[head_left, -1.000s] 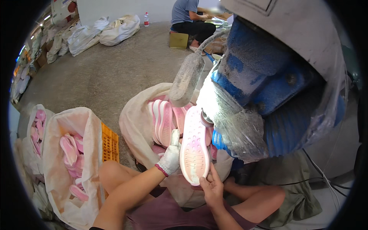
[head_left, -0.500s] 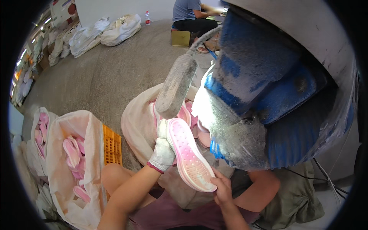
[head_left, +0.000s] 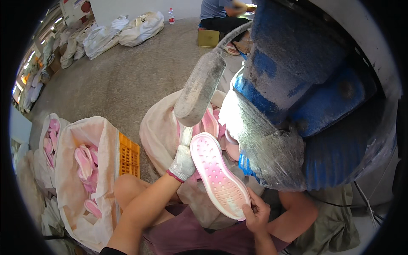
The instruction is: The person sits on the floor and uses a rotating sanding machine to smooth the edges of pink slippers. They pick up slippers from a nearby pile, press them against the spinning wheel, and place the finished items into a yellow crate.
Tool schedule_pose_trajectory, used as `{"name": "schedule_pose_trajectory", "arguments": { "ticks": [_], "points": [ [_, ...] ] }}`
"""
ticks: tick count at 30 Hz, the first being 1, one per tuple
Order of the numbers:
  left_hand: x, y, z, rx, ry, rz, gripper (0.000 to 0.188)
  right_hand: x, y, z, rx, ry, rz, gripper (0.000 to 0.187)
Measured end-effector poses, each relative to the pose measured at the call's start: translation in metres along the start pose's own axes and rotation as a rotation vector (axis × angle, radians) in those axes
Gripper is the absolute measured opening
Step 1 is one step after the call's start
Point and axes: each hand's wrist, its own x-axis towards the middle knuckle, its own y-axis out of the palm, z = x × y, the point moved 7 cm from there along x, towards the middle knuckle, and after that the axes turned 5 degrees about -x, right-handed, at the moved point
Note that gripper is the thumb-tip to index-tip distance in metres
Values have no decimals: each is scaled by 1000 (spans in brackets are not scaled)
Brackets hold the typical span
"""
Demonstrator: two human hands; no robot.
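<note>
A pink-and-white shoe sole (head_left: 219, 176) lies tilted in front of me, its dimpled face toward me. My right hand (head_left: 256, 212) is bare and pinches the heel end, thumb on the face. My left hand (head_left: 182, 159), in a white knitted glove with a red cuff, holds the left edge near the toe end; its fingers point up and are partly hidden by the sole. Just above hangs a dusty, rounded grey lamp-like head (head_left: 202, 87) on a bent arm. Behind the sole, an open cloth sack (head_left: 159, 123) holds more pink soles.
A dusty blue machine (head_left: 276, 85) with torn plastic wrap and a bright light stands close on the right. To the left are a sack of pink pieces (head_left: 87, 163) and an orange crate (head_left: 128, 155). A person (head_left: 216, 15) sits farther back.
The sole has turned its face more toward me, and its heel end has shifted slightly right with my right hand. The whole view has shifted a little.
</note>
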Motion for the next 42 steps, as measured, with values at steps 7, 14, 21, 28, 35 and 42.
{"name": "schedule_pose_trajectory", "arguments": {
  "ticks": [7, 14, 21, 28, 35, 42],
  "points": [
    [-4, 57, -15, -61, -56, 146, 42, 4, -17, -29, 113, 65, -8, 40],
    [-1, 134, -37, 464, 286, 268, 38, -2, -73, -86, 524, 286, -440, 35],
    [-15, 129, -6, 44, 117, 219, 40, -4, -66, -8, 278, 187, -224, 39],
    [-6, 34, -35, 925, -238, 115, 38, 20, -41, -75, 533, 438, -501, 40],
    [-47, -12, -196, -352, 611, -396, 33, 100, 129, -236, -130, 436, 265, 46],
    [-41, 39, -137, 40, 388, -113, 22, 60, 250, -296, -467, 188, 474, 59]
  ]
}}
